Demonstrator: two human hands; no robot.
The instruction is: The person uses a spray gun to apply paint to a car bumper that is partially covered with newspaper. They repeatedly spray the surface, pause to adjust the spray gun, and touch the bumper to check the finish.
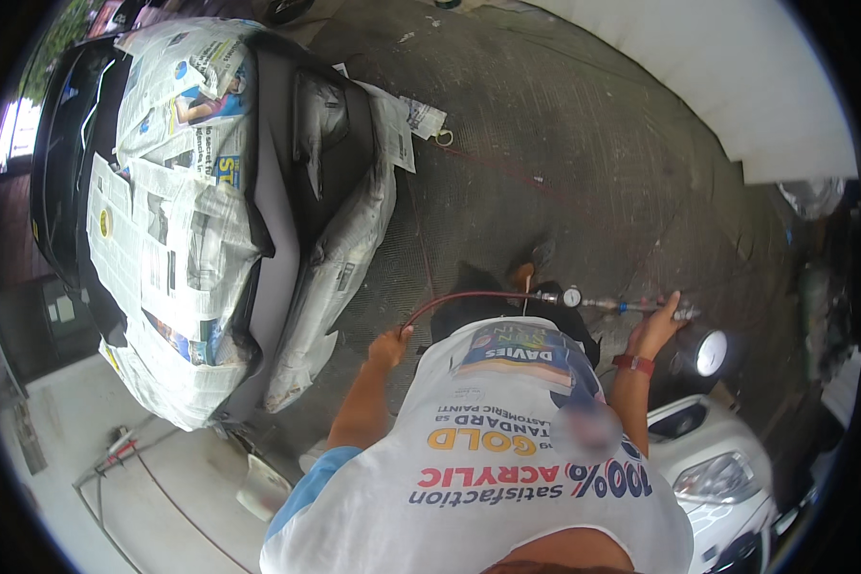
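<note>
My left hand [389,346] is closed around a thin red air hose [459,295], out to the left of my body. The hose arcs rightward to a round pressure gauge [571,297] on metal fittings. Past the gauge, the fittings and a blue collar lead to a metal spray gun [684,313]. My right hand [656,325], with a red band at the wrist, grips the gun, covering much of its body. Close by that hand is a round, bright white thing [710,352] with a dark surround; whether it joins the gun I cannot tell.
On the left stands a dark car [277,191], masked with newspaper sheets [187,230] over its glass and lower side. A white car [722,478] is at the lower right, close to my right arm. Red hose also lies across the grey floor [507,115]. A white panel [698,67] borders the upper right.
</note>
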